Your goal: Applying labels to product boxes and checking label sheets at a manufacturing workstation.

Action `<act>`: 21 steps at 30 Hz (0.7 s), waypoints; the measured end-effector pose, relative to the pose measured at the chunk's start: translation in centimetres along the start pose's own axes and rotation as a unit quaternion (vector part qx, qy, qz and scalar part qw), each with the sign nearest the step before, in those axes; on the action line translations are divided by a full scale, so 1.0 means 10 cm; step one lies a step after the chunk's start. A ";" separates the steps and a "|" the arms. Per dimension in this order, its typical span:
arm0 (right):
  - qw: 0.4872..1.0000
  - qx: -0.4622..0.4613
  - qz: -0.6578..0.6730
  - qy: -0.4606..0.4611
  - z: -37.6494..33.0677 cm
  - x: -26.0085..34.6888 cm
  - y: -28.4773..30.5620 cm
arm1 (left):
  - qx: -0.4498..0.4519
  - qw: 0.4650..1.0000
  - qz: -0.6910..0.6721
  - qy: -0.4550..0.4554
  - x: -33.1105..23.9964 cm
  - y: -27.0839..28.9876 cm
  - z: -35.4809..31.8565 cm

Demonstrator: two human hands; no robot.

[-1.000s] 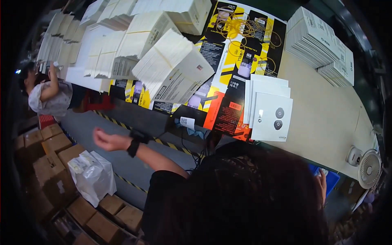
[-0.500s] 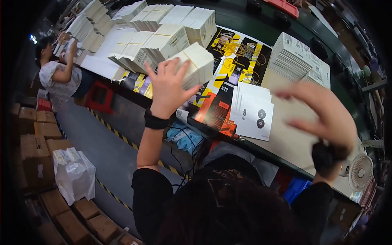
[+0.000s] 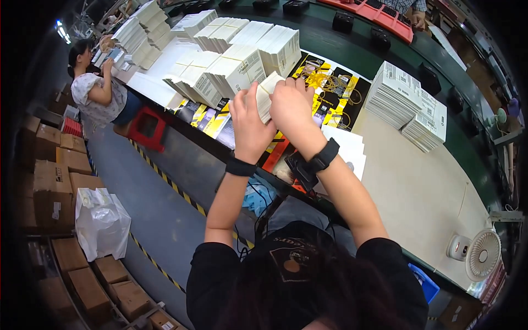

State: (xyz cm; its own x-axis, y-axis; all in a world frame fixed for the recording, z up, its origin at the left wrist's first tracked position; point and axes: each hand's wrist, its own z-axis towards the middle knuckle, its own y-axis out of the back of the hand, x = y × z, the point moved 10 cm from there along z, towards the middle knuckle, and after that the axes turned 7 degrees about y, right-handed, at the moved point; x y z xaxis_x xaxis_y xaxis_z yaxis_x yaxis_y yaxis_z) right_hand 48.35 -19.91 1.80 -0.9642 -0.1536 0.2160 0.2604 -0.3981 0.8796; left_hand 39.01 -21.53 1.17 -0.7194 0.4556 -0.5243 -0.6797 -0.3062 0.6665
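Observation:
My left hand (image 3: 251, 122) is against the near-left side of a white stack of booklets (image 3: 266, 99), thumb toward the right hand. My right hand (image 3: 291, 105) curls over the stack's right side, and its fingertips are partly hidden. Between them the hands grip the stack, hiding most of it. Loose yellow rubber bands (image 3: 328, 81) lie in a tangle just beyond my right hand. Partly behind my right forearm, a few white booklets (image 3: 356, 147) lie fanned on the table.
Several banded booklet stacks (image 3: 236, 67) stand at the far left of the hands. More piles (image 3: 393, 88) stand to the right, on the beige tabletop (image 3: 423, 181). A small white fan (image 3: 483, 254) is at the right end. A person (image 3: 102, 91) works at the far left, near a red stool (image 3: 147, 127).
My right hand has swung left from over the right side of the table onto the booklet stack. My left hand has shifted toward the stack's near-left side. The view has also shifted.

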 end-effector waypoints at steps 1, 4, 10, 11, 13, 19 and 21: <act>1.000 -0.005 0.015 -0.009 0.00 -0.03 -0.02 | -0.007 1.000 0.002 -0.001 0.00 0.01 -0.02; 0.999 -0.005 0.038 0.002 0.01 -0.06 -0.04 | -0.035 0.988 -0.128 -0.072 -0.04 0.15 -0.13; 0.984 0.059 0.166 -0.023 0.05 -0.13 -0.07 | -0.009 0.983 -0.181 -0.030 0.20 0.02 -0.12; 0.966 0.086 0.242 -0.025 0.06 -0.14 -0.10 | 0.004 0.988 -0.148 -0.035 0.20 -0.01 -0.12; 0.907 0.148 0.393 -0.023 0.08 -0.17 -0.19 | 0.021 0.991 -0.121 -0.045 0.19 -0.02 -0.11; 0.863 0.133 0.465 -0.147 0.14 -1.10 -0.33 | 0.017 0.984 -0.173 -0.040 0.22 0.20 -0.04; 0.882 0.100 0.437 -0.149 0.20 -1.37 -0.34 | 0.026 0.980 -0.192 -0.040 0.22 0.27 -0.04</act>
State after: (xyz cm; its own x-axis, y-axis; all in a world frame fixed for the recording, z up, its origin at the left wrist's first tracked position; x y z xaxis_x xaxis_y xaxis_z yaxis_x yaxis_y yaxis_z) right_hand 60.63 -14.69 -3.28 -0.3781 -0.0661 0.9234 0.9248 -0.0735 0.3734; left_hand 35.53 -21.64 1.60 -0.3969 0.5931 -0.7006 -0.8886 -0.0569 0.4552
